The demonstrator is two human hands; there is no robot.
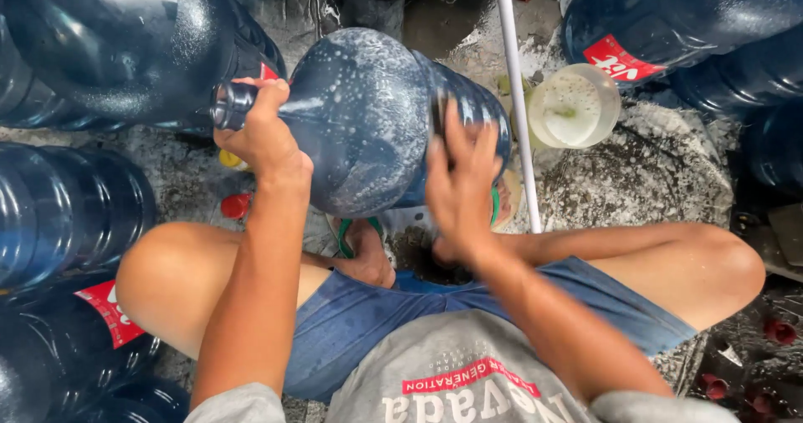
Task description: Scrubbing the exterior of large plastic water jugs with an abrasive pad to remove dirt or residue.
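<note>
Grey shirt [468, 381] and blue shorts [368, 323] nearest the lens; person squats. Left hand [263, 134], fingers wrapped tight round the neck of the blue water jug [368, 122]. Jug lies sideways above the wet floor [636, 180], suds inside. Right hand [460, 184], fingers spread flat on its base. Judged: mid-rinse, shaking; firm grip needed.

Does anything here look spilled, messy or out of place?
Yes. The big blue jug lies on its side, soapy foam coating it, with the left hand gripping its neck and the right hand flat on its body. The ground is wet, with red caps scattered about and a foamy round tub nearby.
</note>
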